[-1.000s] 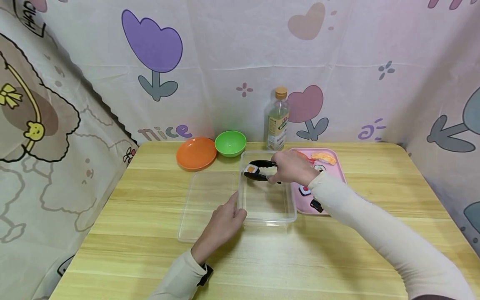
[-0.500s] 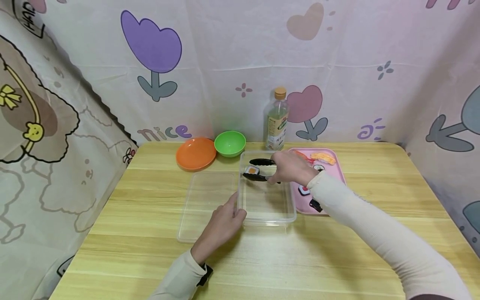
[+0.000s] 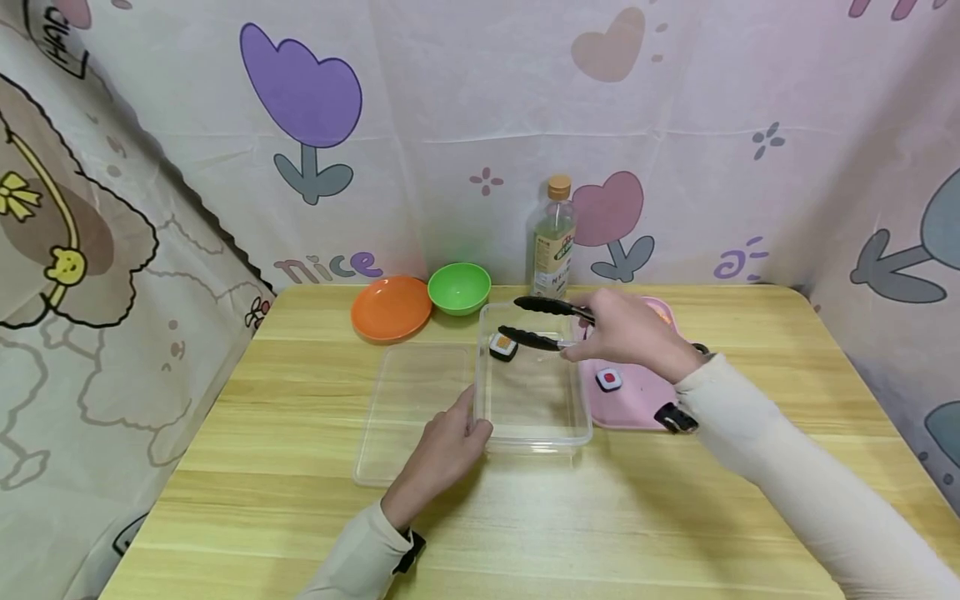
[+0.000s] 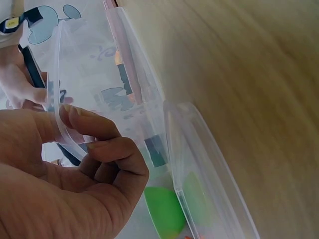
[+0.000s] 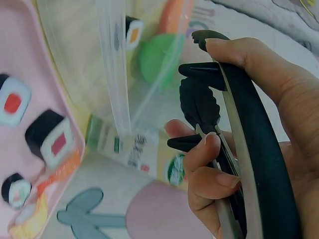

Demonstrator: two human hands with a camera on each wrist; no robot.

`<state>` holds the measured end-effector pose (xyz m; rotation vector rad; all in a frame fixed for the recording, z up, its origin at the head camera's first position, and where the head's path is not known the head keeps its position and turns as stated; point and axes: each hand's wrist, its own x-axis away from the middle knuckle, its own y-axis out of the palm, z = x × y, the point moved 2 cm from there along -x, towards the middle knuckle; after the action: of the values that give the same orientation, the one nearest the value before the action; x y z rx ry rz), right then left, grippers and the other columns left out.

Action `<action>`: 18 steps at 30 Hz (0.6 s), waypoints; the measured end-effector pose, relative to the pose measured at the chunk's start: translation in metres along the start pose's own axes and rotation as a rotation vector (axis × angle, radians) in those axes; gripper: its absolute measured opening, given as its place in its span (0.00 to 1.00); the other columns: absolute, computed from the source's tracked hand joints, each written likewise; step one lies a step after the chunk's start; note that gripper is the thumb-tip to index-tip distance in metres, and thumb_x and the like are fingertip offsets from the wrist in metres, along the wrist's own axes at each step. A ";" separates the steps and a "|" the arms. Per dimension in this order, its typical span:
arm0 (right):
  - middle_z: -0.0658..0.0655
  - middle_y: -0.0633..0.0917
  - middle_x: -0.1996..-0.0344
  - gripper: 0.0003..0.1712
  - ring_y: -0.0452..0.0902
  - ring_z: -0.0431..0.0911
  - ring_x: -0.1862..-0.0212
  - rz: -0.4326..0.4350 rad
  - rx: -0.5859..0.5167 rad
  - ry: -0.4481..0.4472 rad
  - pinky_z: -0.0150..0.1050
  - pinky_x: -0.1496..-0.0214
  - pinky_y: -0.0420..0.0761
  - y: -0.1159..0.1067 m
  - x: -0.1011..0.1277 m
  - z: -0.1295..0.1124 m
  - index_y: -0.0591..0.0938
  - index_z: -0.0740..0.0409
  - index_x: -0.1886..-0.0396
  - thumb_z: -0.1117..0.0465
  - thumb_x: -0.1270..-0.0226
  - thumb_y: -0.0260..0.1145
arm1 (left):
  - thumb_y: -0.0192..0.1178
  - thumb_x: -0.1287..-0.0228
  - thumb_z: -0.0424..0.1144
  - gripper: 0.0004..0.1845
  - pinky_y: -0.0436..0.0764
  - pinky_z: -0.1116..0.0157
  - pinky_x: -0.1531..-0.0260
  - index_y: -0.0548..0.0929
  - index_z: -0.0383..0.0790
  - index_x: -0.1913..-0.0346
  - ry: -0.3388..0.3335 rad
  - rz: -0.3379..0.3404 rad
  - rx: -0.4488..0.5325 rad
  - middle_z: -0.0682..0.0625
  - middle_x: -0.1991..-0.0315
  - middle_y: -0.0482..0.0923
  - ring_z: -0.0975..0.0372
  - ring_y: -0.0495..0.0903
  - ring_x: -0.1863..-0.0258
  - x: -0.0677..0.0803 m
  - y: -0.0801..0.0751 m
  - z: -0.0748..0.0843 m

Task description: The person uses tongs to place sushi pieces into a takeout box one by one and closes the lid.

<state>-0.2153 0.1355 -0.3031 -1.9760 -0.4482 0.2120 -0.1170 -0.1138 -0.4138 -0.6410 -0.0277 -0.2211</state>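
Pale wooden surface (image 3: 675, 500) against a curtain printed with tulips and hearts. At the back, an orange bowl (image 3: 392, 308), a green bowl (image 3: 460, 287) and a bottle (image 3: 554, 240) with a tan cap. In the middle, a clear plastic container (image 3: 534, 437), with its flat clear lid (image 3: 408, 412) lying just to its left. To its right, a pink tray (image 3: 637, 412) with a red-centred sushi roll (image 3: 609, 380) on it.

Left hand (image 3: 447, 446) at the container's near left corner, thumb and curled fingers pinching the rim, same as a second ago.

Right hand (image 3: 626, 335) wrapped round the handles of black tongs (image 3: 543, 321), arms now parted and empty. A second ago, tongs closed on an orange-centred sushi roll (image 3: 504, 345) above the container; half a second ago, arms opening around it. Now the roll lying free inside the container at its far left corner, just below the lower tong tip. Right hand since drawn back to the right, over the pink tray, covering the pieces at the tray's far end. Tong tips above the container's far edge.
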 end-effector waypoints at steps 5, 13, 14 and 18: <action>0.53 0.77 0.75 0.25 0.70 0.47 0.72 0.053 -0.014 0.012 0.42 0.71 0.69 -0.019 0.019 0.018 0.84 0.56 0.58 0.50 0.53 0.80 | 0.49 0.33 0.36 0.34 0.59 0.68 0.89 0.62 0.36 0.23 0.002 -0.001 0.002 0.57 0.85 0.66 0.66 0.60 0.88 0.000 0.000 0.000; 0.57 0.82 0.63 0.40 0.74 0.51 0.65 0.091 -0.051 0.138 0.43 0.67 0.71 -0.043 0.047 0.064 0.82 0.61 0.42 0.45 0.51 0.81 | 0.49 0.33 0.36 0.33 0.59 0.68 0.88 0.63 0.36 0.24 0.014 -0.001 -0.002 0.58 0.84 0.65 0.66 0.59 0.88 0.000 0.000 0.000; 0.57 0.82 0.64 0.39 0.73 0.51 0.65 0.098 -0.048 0.146 0.43 0.67 0.70 -0.044 0.049 0.069 0.83 0.61 0.43 0.44 0.51 0.81 | 0.49 0.33 0.36 0.33 0.59 0.68 0.88 0.63 0.36 0.24 0.015 0.000 -0.001 0.58 0.85 0.65 0.66 0.59 0.88 0.000 0.000 0.000; 0.55 0.77 0.73 0.29 0.68 0.47 0.72 0.121 -0.039 0.160 0.41 0.72 0.66 -0.044 0.060 0.090 0.83 0.60 0.58 0.44 0.50 0.81 | 0.49 0.33 0.36 0.33 0.59 0.68 0.89 0.64 0.37 0.24 0.018 0.003 -0.001 0.58 0.85 0.65 0.67 0.59 0.88 0.000 0.000 0.000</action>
<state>-0.2004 0.2512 -0.2991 -2.0418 -0.2315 0.1210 -0.1168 -0.1139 -0.4142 -0.6396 -0.0096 -0.2235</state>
